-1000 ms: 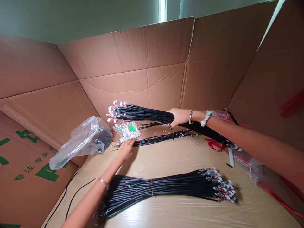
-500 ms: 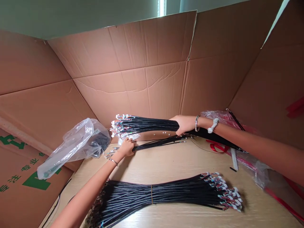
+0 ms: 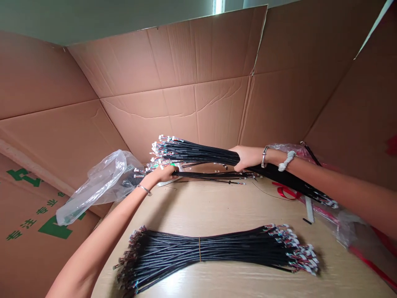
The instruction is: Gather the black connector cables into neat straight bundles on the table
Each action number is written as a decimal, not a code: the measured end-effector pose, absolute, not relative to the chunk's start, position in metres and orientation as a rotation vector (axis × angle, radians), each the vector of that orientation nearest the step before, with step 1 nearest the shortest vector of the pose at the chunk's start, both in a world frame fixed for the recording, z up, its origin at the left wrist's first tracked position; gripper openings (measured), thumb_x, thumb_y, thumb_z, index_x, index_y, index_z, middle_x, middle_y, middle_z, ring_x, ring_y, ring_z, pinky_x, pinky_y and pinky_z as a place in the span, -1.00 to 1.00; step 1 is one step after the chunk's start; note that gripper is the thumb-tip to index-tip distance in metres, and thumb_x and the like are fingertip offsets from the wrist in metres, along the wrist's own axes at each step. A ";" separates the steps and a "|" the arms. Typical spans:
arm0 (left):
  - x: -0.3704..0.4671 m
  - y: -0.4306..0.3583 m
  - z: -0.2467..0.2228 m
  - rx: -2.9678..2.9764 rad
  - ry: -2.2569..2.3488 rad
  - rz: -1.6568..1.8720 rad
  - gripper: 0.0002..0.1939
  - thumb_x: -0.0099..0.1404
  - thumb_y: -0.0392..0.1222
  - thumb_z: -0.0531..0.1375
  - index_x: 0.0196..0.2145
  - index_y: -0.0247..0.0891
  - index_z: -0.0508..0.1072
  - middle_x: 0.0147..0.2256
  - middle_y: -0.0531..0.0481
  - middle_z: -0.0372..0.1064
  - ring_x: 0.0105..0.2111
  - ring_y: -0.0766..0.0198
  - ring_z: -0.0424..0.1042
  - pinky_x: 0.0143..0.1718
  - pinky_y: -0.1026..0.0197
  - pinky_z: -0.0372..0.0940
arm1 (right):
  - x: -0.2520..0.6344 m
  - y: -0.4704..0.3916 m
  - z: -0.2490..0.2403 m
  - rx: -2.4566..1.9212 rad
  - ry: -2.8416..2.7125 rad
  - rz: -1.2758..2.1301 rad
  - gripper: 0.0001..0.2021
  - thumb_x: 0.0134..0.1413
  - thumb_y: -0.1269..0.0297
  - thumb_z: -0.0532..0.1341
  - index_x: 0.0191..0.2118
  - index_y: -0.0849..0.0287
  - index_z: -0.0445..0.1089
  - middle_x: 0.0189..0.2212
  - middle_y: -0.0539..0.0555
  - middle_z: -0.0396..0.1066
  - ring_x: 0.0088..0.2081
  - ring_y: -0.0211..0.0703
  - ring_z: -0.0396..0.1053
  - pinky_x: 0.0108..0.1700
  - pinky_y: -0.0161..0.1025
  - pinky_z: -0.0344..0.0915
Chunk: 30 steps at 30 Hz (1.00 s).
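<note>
My right hand (image 3: 248, 157) is wrapped round a thick bundle of black cables (image 3: 204, 154), held above the table with its white-connector ends fanned out to the left. Below it, my left hand (image 3: 167, 173) is closed on a thinner bunch of black cables (image 3: 204, 176), whose connector ends stick out on both sides of the fist. Nearer to me lies a large cable bundle (image 3: 232, 250), bound at its middle by a thin band (image 3: 199, 249). Connectors with coloured wires spread at both its ends.
Cardboard walls (image 3: 180, 99) enclose the wooden table (image 3: 198, 211). A clear plastic bag (image 3: 99, 190) leans at the left. Red ribbon (image 3: 283, 191), a white strip (image 3: 309, 209), a short black piece (image 3: 307, 221) and crumpled plastic (image 3: 344, 227) lie at the right.
My left hand has lifted the thinner bunch slightly off the table, toward the back. The thick bundle in my right hand has risen a little and tilted, its right end lower.
</note>
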<state>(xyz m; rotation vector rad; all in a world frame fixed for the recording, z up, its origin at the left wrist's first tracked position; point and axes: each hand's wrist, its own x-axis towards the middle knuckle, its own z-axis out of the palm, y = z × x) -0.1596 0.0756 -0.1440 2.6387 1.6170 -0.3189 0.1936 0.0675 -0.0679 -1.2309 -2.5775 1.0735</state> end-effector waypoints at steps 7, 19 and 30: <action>-0.180 0.038 -0.186 2.729 1.640 -0.064 -0.67 0.33 -0.12 0.15 0.00 -0.25 0.46 -0.05 -0.17 0.48 -0.05 0.07 0.45 -0.02 0.10 0.31 | 0.183 0.068 -0.071 -1.164 -2.726 0.891 -0.72 -0.36 0.39 0.19 -0.34 0.21 0.36 -0.38 0.00 0.44 -0.40 -0.21 0.32 -0.43 -0.33 0.20; -0.291 -0.026 -0.118 2.591 2.753 0.537 -0.31 0.30 -0.18 0.12 0.34 -0.27 0.05 0.36 -0.34 -0.17 0.36 -0.24 -0.22 0.26 -0.25 -0.14 | 0.153 0.069 -0.104 -1.131 -2.857 0.894 -0.47 -0.35 0.36 0.22 -0.08 0.23 0.43 -0.37 0.03 0.51 -0.47 -0.19 0.36 -0.48 -0.32 0.22; -0.321 0.012 -0.063 2.406 2.906 -0.170 -0.64 0.20 -0.50 -0.07 -0.10 -0.40 0.37 -0.20 -0.30 0.41 -0.11 -0.06 0.33 -0.02 -0.07 0.15 | 0.140 0.051 -0.096 -1.222 -2.866 0.955 -0.27 -0.33 0.42 0.19 0.16 0.19 0.35 -0.42 0.00 0.50 -0.53 -0.23 0.33 -0.49 -0.33 0.21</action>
